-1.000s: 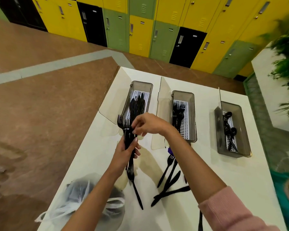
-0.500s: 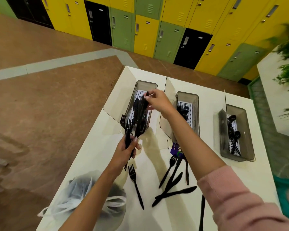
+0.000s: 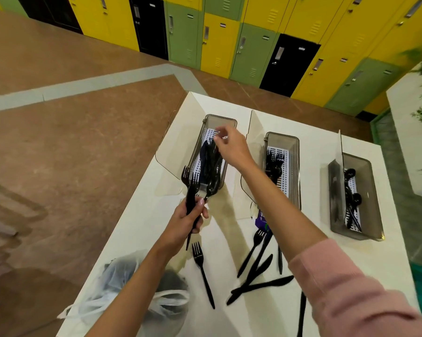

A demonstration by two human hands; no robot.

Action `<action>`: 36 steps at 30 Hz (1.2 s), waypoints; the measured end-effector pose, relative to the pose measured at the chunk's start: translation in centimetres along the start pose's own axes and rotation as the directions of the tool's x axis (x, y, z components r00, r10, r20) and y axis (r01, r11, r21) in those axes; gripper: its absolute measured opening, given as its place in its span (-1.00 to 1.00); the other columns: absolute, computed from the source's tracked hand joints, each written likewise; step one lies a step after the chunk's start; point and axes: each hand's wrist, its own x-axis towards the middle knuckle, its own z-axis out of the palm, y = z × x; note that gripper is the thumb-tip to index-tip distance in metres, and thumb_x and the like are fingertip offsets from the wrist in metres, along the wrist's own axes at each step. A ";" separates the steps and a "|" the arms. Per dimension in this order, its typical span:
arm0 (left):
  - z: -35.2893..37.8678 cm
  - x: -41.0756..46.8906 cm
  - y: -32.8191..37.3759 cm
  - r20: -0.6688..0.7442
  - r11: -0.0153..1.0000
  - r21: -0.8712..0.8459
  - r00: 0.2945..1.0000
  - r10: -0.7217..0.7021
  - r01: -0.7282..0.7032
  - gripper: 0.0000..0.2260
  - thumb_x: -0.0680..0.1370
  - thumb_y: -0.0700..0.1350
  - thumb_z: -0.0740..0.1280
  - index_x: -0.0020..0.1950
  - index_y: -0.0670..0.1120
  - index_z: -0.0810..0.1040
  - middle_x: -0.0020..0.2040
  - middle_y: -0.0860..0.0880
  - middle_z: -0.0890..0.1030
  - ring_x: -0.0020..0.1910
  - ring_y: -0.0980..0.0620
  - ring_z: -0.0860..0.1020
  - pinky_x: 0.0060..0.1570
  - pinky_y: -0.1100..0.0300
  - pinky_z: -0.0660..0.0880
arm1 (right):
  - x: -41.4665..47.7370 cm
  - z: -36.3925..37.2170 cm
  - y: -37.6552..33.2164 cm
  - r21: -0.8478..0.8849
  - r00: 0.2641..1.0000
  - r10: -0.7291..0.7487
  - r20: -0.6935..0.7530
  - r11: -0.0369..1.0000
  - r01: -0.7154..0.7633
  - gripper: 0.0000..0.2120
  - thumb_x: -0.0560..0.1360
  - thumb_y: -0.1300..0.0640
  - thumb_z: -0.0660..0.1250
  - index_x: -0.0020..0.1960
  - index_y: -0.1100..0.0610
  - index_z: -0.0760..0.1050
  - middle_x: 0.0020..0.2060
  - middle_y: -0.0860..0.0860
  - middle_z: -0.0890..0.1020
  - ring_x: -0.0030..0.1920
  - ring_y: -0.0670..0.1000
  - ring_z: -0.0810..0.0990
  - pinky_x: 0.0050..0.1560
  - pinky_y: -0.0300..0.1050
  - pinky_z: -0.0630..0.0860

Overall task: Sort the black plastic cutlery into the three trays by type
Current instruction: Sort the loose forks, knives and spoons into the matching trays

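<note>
Left hand point(image 3: 188, 222) grips a fork bunch point(image 3: 190, 186), tines up, at the near end of the left tray point(image 3: 220, 119). Right hand point(image 3: 233, 148) is over that tray's far end, fingers loosely curled above the knives point(image 3: 211, 166) inside; can't tell if they pinch one. Middle tray point(image 3: 295, 152): sorted forks point(image 3: 274, 164). Right tray point(image 3: 371, 181): spoons point(image 3: 351, 190). Loose fork point(image 3: 201, 263) and loose knives point(image 3: 261, 285) lie on the table point(image 3: 137, 227).

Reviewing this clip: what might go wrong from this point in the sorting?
1. The left hand grips several forks right beside the left tray, which holds knives. The forks could end up there instead of with the forks in the middle tray.
2. The knives are piled high and seem to poke past the left tray's near end, so one may slide out onto the table.
</note>
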 end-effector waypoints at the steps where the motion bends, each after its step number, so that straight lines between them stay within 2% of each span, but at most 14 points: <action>1: 0.3 0.0 0.2 0.009 1.000 -0.020 1.000 0.006 -0.005 -0.84 0.64 -0.10 0.17 0.09 -0.19 0.41 -0.30 0.02 0.52 -0.48 0.13 0.33 -0.51 0.33 0.26 | -1.2 -0.2 0.0 0.033 0.999 -0.005 0.053 0.999 0.003 -0.79 0.58 0.19 0.24 0.20 0.18 0.49 0.08 0.10 0.60 0.07 0.06 0.60 0.15 -0.07 0.52; 3: 0.9 0.0 0.6 0.020 0.998 -0.065 1.000 0.009 -0.008 -0.84 0.64 -0.10 0.17 0.09 -0.19 0.40 -0.31 0.01 0.52 -0.50 0.14 0.32 -0.52 0.34 0.25 | -3.5 -0.5 -0.2 0.036 0.988 -0.060 0.141 0.998 0.056 -0.85 0.57 0.17 0.28 0.10 0.15 0.56 -0.03 0.03 0.64 -0.03 -0.02 0.61 0.05 -0.15 0.55; 6: 1.8 -0.3 1.1 0.040 0.993 -0.117 0.999 0.016 -0.011 -0.82 0.63 -0.07 0.18 0.09 -0.18 0.41 -0.31 0.00 0.49 -0.51 0.14 0.30 -0.54 0.35 0.23 | -6.5 -1.2 -0.2 0.023 0.983 -0.128 0.129 0.992 0.126 -0.88 0.53 0.14 0.35 0.03 0.15 0.58 -0.07 0.01 0.64 -0.13 -0.11 0.56 -0.12 -0.39 0.46; 9: 2.5 -0.9 1.7 0.077 0.989 -0.144 0.997 0.028 -0.017 -0.80 0.62 -0.03 0.18 0.04 -0.17 0.42 -0.29 -0.01 0.47 -0.51 0.16 0.29 -0.54 0.36 0.21 | -8.7 -1.6 0.5 -0.024 0.989 -0.144 0.036 0.989 0.145 -0.79 0.49 0.07 0.39 0.07 0.14 0.53 -0.03 0.02 0.59 -0.08 -0.07 0.54 -0.07 -0.28 0.47; 11: 3.1 -1.4 2.1 0.104 0.987 -0.160 0.994 0.034 -0.017 -0.81 0.63 -0.03 0.17 0.05 -0.15 0.43 -0.29 -0.01 0.47 -0.51 0.17 0.29 -0.55 0.36 0.19 | -10.0 -1.7 1.2 -0.012 0.996 -0.084 -0.017 0.996 0.084 -0.75 0.48 0.01 0.40 0.07 0.14 0.51 -0.04 0.01 0.57 -0.11 -0.02 0.54 -0.08 -0.21 0.48; 15: 4.4 -2.5 2.4 0.167 0.991 -0.136 0.986 0.022 0.001 -0.80 0.64 -0.03 0.15 0.07 -0.13 0.46 -0.30 0.01 0.47 -0.50 0.17 0.28 -0.54 0.36 0.18 | -12.1 -2.4 2.4 0.121 0.989 0.148 0.011 0.982 -0.148 -0.69 0.51 -0.03 0.35 -0.11 0.25 0.54 -0.22 0.17 0.67 -0.19 0.12 0.66 -0.13 0.06 0.59; 18: 5.7 -3.2 1.9 0.201 0.998 -0.067 0.980 0.013 0.000 -0.80 0.63 -0.03 0.17 0.10 -0.15 0.42 -0.28 -0.01 0.49 -0.49 0.13 0.29 -0.56 0.35 0.19 | -13.6 -4.3 2.4 0.391 0.971 0.238 -0.002 0.894 -0.218 -0.75 0.61 0.08 0.20 -0.10 0.22 0.53 -0.25 0.14 0.68 -0.26 0.05 0.67 -0.18 -0.10 0.56; 21: 7.2 -4.1 1.5 0.206 0.999 0.035 0.978 -0.016 0.009 -0.81 0.63 -0.05 0.17 0.07 -0.16 0.43 -0.27 -0.03 0.50 -0.48 0.10 0.32 -0.56 0.33 0.19 | -14.8 -7.2 2.1 0.580 0.963 0.247 -0.106 0.802 -0.142 -0.76 0.66 0.12 0.08 0.00 0.20 0.48 -0.33 0.06 0.58 -0.35 -0.01 0.58 -0.31 -0.21 0.54; 23: 8.1 -4.4 1.3 0.220 0.994 0.104 0.975 -0.037 0.014 -0.80 0.64 -0.05 0.17 0.08 -0.16 0.46 -0.27 -0.02 0.51 -0.49 0.11 0.33 -0.55 0.33 0.20 | -15.3 -8.7 2.4 0.486 0.989 0.115 -0.092 0.872 -0.056 -0.77 0.65 0.08 0.11 0.06 0.18 0.49 -0.32 0.09 0.50 -0.39 0.03 0.46 -0.37 -0.23 0.44; 25: 9.2 -4.6 1.2 0.248 0.987 0.158 0.967 -0.062 0.023 -0.78 0.63 -0.03 0.18 0.10 -0.17 0.45 -0.28 0.00 0.50 -0.50 0.13 0.30 -0.55 0.34 0.19 | -16.3 -10.0 3.0 0.310 0.998 -0.040 0.045 0.950 0.024 -0.82 0.58 0.00 0.25 0.05 0.07 0.55 -0.21 0.19 0.55 -0.30 0.22 0.46 -0.28 -0.08 0.43; 27: 10.6 -4.8 1.2 0.285 0.982 0.186 0.954 -0.096 0.043 -0.76 0.63 -0.02 0.18 0.13 -0.19 0.42 -0.32 0.03 0.48 -0.51 0.16 0.26 -0.54 0.35 0.15 | -17.5 -11.0 3.9 0.224 0.978 -0.099 0.184 0.973 0.056 -0.83 0.48 0.01 0.41 0.03 0.05 0.61 -0.20 0.05 0.58 -0.23 0.10 0.52 -0.15 -0.02 0.46; 29: 11.8 -5.1 1.3 0.335 0.978 0.203 0.935 -0.119 0.051 -0.80 0.63 -0.03 0.18 0.09 -0.16 0.40 -0.35 0.04 0.43 -0.53 0.18 0.22 -0.54 0.36 0.12 | -18.5 -11.3 4.9 0.171 0.973 -0.089 0.215 0.984 0.052 -0.83 0.43 0.06 0.47 -0.01 0.08 0.65 -0.18 -0.02 0.58 -0.15 -0.05 0.56 -0.04 -0.11 0.49; 32: 13.3 -5.3 1.3 0.390 0.972 0.231 0.910 -0.139 0.049 -0.85 0.63 -0.01 0.19 -0.02 -0.09 0.41 -0.36 0.03 0.35 -0.52 0.18 0.19 -0.54 0.35 0.09 | -19.3 -12.1 6.2 0.172 0.990 -0.037 0.137 0.985 0.013 -0.88 0.42 0.06 0.47 -0.08 0.08 0.65 -0.12 0.06 0.59 -0.07 -0.06 0.59 0.06 -0.07 0.54; 36: 15.3 -5.3 0.9 0.424 0.971 0.233 0.892 -0.157 0.060 -0.76 0.62 0.04 0.17 0.06 -0.13 0.47 -0.41 0.07 0.26 -0.51 0.17 0.16 -0.54 0.34 0.09 | -20.0 -14.2 7.7 0.213 0.993 0.036 0.109 0.975 -0.059 -0.91 0.46 0.10 0.44 -0.11 0.13 0.62 -0.30 -0.14 0.58 -0.31 -0.27 0.54 -0.22 -0.37 0.44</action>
